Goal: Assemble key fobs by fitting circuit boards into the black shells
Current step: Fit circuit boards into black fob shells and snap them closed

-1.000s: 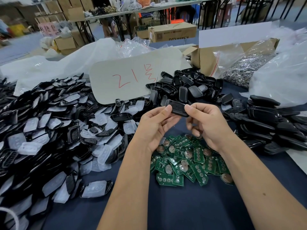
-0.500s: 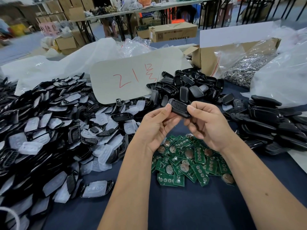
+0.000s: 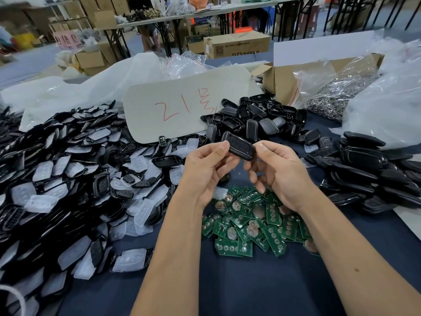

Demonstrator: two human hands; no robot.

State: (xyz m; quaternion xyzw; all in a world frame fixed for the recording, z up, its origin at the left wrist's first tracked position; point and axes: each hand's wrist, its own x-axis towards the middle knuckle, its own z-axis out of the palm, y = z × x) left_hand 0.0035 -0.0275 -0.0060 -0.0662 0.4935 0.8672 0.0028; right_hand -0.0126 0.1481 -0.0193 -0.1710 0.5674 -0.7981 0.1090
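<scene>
A black key fob shell [image 3: 238, 145] is held in the air between both hands, above the table's middle. My left hand [image 3: 205, 172] pinches its left end with thumb and fingers. My right hand [image 3: 278, 174] pinches its right end, the other fingers curled below. Under the hands lies a heap of green circuit boards [image 3: 255, 226] with round coin cells. Whether a board sits inside the held shell is hidden.
A large pile of black shells and translucent button pads [image 3: 68, 174] fills the left. More black shells [image 3: 257, 119] lie behind the hands and closed fobs [image 3: 369, 172] on the right. A card marked in red [image 3: 182, 108], a cardboard box [image 3: 287, 83] and plastic bags stand behind.
Both hands have shifted slightly right and tilted the shell, its left end now higher. The grip on both ends is the same.
</scene>
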